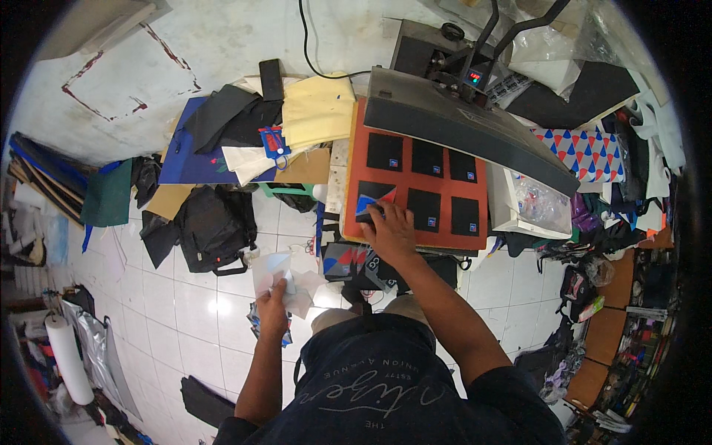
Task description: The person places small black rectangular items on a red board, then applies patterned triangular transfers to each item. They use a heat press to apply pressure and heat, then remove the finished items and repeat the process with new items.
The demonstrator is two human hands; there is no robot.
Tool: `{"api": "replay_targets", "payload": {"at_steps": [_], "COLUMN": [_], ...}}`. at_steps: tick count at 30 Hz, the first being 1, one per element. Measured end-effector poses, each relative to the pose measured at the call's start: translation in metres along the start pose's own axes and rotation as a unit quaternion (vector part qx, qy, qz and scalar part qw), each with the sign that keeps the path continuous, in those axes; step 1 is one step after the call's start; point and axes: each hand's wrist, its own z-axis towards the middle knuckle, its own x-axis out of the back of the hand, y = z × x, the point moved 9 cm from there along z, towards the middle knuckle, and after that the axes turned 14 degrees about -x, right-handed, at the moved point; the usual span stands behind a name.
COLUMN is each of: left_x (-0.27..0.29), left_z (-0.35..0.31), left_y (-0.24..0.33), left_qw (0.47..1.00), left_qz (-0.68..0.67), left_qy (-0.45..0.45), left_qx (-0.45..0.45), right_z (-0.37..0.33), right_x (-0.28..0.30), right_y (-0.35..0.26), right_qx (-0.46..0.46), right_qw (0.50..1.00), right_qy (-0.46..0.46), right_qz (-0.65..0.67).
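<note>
My right hand (393, 231) is over the front-left corner of the orange-red pad (409, 188) of a heat press. Its fingers are closed at the edge of a small blue and red printed piece (366, 202), which lies across a black fabric square. Several other black fabric squares (384, 148) sit in two rows on the pad, each with a small blue emblem near a lower corner. Lower and to the left, my left hand (273, 302) grips a loose bunch of thin translucent sheets (295, 276) above the tiled floor.
The press's raised dark upper plate (460, 130) slants over the pad's back right. Left of it, a table holds yellow cloth (319, 107), dark fabric, blue-handled scissors (276, 147) and a phone (271, 79). A white box (512, 208) stands right; a black bag (215, 230) lies left.
</note>
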Motion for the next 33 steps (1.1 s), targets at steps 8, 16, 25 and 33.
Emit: {"api": "replay_targets", "payload": {"at_steps": [8, 16, 25, 33], "left_x": [0.001, 0.001, 0.0, 0.001], "left_z": [-0.004, -0.004, -0.005, -0.009], "left_y": [0.001, 0.003, 0.007, 0.008], "left_qw": [0.999, 0.999, 0.999, 0.999], "left_qz": [0.038, 0.037, 0.038, 0.043], "left_qy": [0.013, 0.01, -0.001, 0.018], "left_qx": [0.026, 0.008, -0.01, 0.016], "right_z": [0.003, 0.003, 0.002, 0.002], "right_x": [0.0, -0.002, 0.002, 0.0], "right_y": [0.001, 0.0, -0.001, 0.0], "right_qx": [-0.012, -0.005, 0.0, 0.004], "right_qw": [1.0, 1.0, 1.0, 1.0], "right_qy": [-0.011, -0.013, -0.001, 0.02], "right_qz": [-0.002, 0.002, -0.003, 0.002]}}
